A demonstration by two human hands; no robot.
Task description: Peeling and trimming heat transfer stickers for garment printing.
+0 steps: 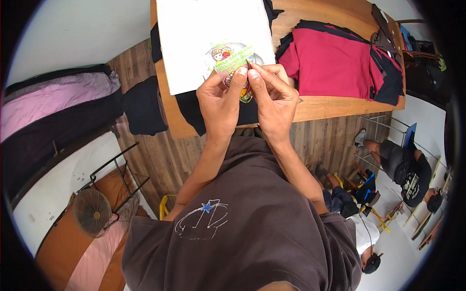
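My left hand (pixel 221 99) and my right hand (pixel 273 94) are raised together over the near edge of a wooden table (pixel 315 106). Between their fingertips they pinch a round, colourful printed sticker or transfer (pixel 229 60) with green lettering and a cartoon figure. It is held above a large white sheet (pixel 194 43) that lies on a black garment (pixel 194 109). Both thumbs and forefingers press at the sticker's lower right edge. My fingers hide part of the sticker.
A red and black shirt (pixel 335 63) lies flat on the table's right side, with dark clothes (pixel 386 36) piled behind it. Two people (pixel 407 169) sit on the floor at the right. A fan (pixel 92 211) and metal stand are at lower left, pink and black fabric (pixel 53 104) at left.
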